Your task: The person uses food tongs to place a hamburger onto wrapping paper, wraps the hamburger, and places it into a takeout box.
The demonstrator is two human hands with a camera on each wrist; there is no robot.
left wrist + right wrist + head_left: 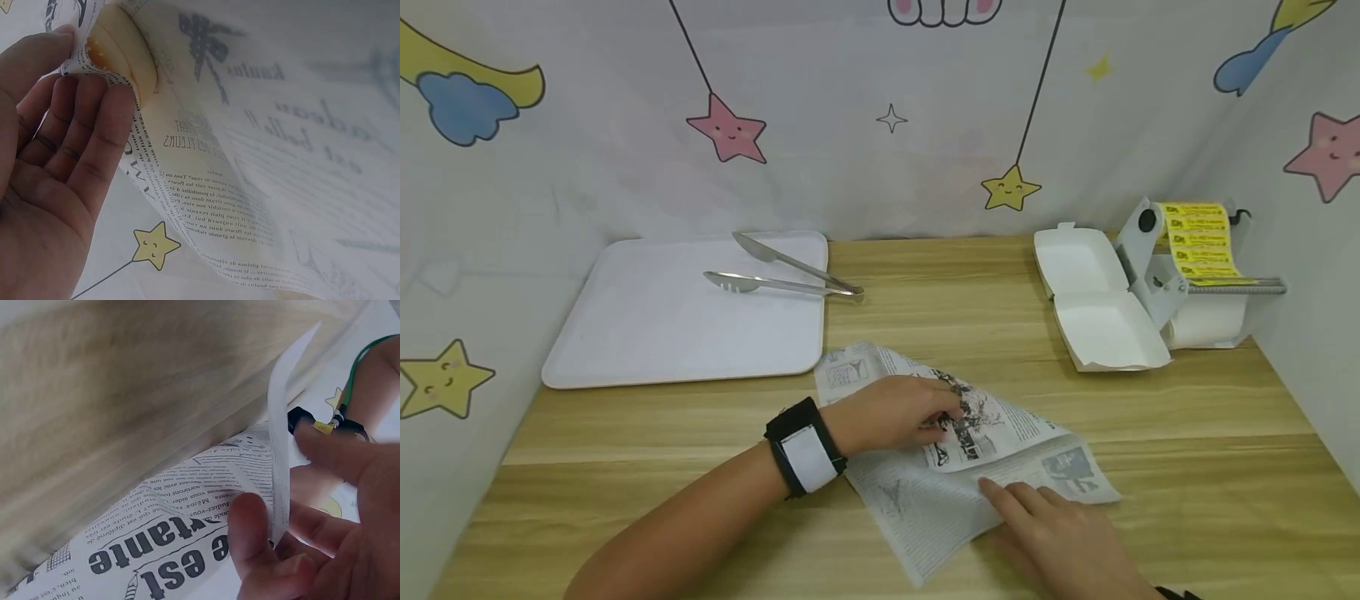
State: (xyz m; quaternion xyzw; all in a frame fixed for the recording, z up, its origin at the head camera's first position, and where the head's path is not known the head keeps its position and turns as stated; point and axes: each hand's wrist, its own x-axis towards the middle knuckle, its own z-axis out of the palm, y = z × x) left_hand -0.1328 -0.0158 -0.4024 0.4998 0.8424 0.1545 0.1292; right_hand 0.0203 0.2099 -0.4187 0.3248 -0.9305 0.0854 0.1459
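Head view centres on a newsprint-style wrapping sheet (910,504) on the bench (587,467), with one flap lying over the rest. A bun (134,47), something orange at its edge, sits in the fold of that sheet in the left wrist view; from above, the paper hides it. The step in hand looks like wrapping the bun. I judge that the next move calls for keeping the flap snug over it while a loose side of the sheet is brought across. The left hand (898,412) is nearly closed, thumb and fingers pinching the paper's edge just beside the bun. The right hand (1063,533) holds the sheet's near edge, paper caught between its digits. Beyond the sheet to its left, metal tongs (797,287) rest partly on a white tray (662,325); beyond it to the right stand an open clamshell box (1108,329) and a label dispenser (1199,242).
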